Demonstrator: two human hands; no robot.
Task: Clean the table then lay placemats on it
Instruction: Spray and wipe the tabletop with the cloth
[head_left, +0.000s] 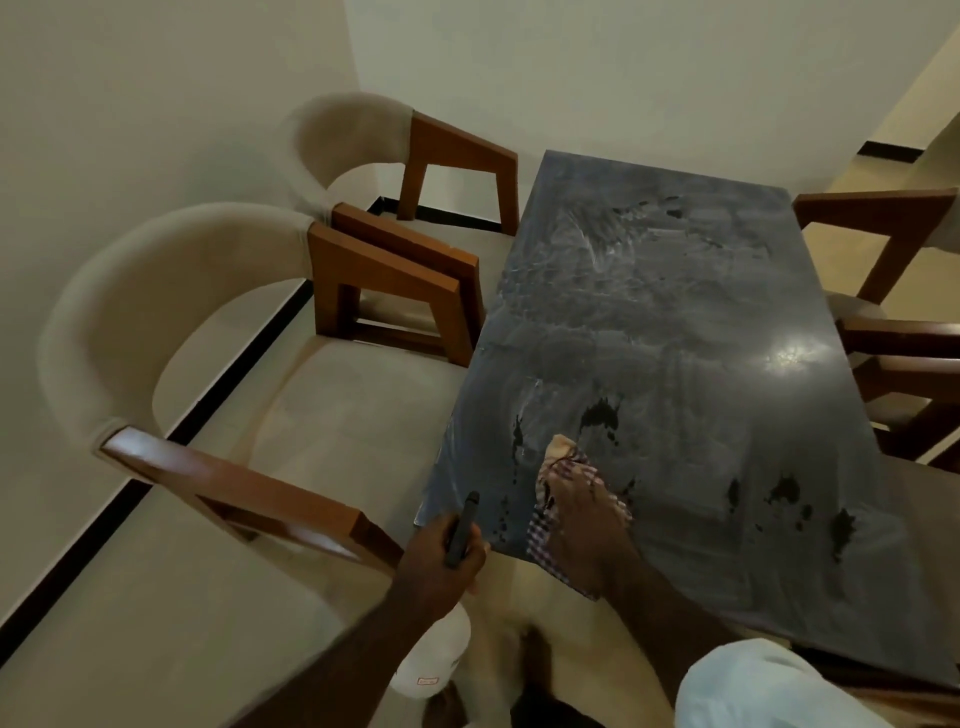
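Checkered cloth is pinned flat under the person's right hand, near the 7 o'clock corner of the dark table. The nearest wet blotches sit just at 12 o'clock from it, with a second patch out at 3. Left hand grips the spray bottle off the edge, so wiping looks like the right hand's job.

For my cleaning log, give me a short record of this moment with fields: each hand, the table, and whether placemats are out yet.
left grip: holds spray bottle off the table's near corner
right grip: presses checked cloth on the table
table: dark top, wet streaks, dark blotches
chairs: along both long sides
placemats: none in view
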